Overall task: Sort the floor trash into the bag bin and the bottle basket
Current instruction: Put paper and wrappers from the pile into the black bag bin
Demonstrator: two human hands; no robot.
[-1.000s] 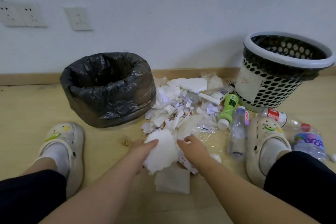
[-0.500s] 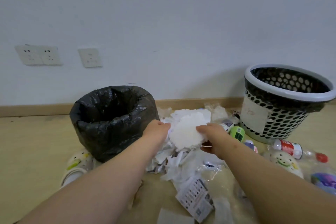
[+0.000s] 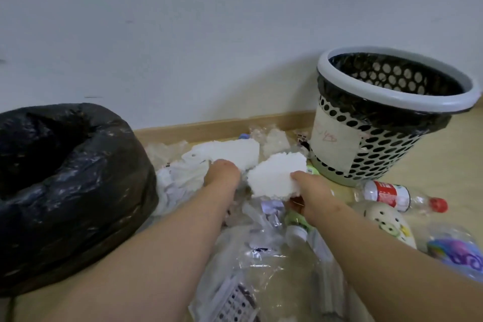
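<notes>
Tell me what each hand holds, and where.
Right hand pinches the nearer foam chunk by its right edge. Left hand touches the farther foam chunk; grip hidden.

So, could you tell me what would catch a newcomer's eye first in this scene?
In the centre, the right hand pinches a white foam piece above a heap of paper and plastic scraps, with the left hand beside it. A black bag bin sits at left, and a perforated basket at right.

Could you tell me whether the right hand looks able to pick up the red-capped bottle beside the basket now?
Probably not yet: the right hand grips a foam piece; the red-capped bottle itself lies unobstructed.
</notes>
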